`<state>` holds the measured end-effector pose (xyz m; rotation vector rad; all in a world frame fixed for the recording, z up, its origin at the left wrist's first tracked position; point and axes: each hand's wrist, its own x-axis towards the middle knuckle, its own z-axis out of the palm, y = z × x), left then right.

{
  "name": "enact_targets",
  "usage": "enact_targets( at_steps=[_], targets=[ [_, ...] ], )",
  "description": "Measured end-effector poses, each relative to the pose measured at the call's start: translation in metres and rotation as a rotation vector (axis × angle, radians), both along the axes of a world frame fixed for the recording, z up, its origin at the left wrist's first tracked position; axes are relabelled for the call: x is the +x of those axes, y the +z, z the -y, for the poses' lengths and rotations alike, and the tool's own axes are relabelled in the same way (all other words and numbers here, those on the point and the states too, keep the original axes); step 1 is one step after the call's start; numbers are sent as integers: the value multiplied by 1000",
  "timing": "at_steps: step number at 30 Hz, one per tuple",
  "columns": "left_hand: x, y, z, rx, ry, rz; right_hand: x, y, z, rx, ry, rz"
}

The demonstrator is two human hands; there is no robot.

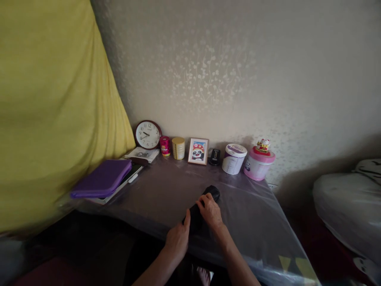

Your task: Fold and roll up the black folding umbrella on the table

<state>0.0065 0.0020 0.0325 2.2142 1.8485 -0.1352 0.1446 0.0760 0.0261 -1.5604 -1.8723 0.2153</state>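
Observation:
A black elongated bundle, shaped like a folded compact umbrella, lies slantwise at the near edge of the table. Its rounded far end points up and to the right. My left hand is closed around its near left side, thumb along the top. Farther up the bundle, my right hand grips it from the right with bent fingers. Parts of the bundle are hidden under both hands, and its dark surface shows little detail.
Along the wall stand a clock, a red can, a yellow tin, a panda picture frame, a black device, a white tub and a pink tub topped by a figurine. A purple case lies left.

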Motion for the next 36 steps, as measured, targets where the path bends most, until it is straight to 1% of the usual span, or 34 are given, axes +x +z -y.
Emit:
enact_targets(
  at_steps=[3,6,9,11,15,20,25,27,30,36],
  targets=[
    [-7,-5,1,-11,-29,40,8,-5,-4,20,-15,-251],
    [-17,-11,4,-24,-40,127,24,-11,-3,-71,-71,-523],
    [-24,-16,10,-13,-31,228,41,-20,5,-132,-87,-652],
    [-27,-16,13,-10,-25,248,48,-27,11,-146,-89,-698],
    [-28,-12,15,-29,16,224,53,-38,18,-156,-108,-701],
    [-19,-3,17,23,26,239,53,-47,17,-78,-100,-593],
    [-3,6,19,-3,69,109,54,-50,17,-63,-95,-564],
    [3,5,18,-2,82,67,54,-50,16,-85,-85,-570],
    [7,0,16,43,83,57,53,-51,16,-109,-75,-562],
    [11,-10,15,111,93,82,53,-54,15,-88,-58,-546]
  ],
)
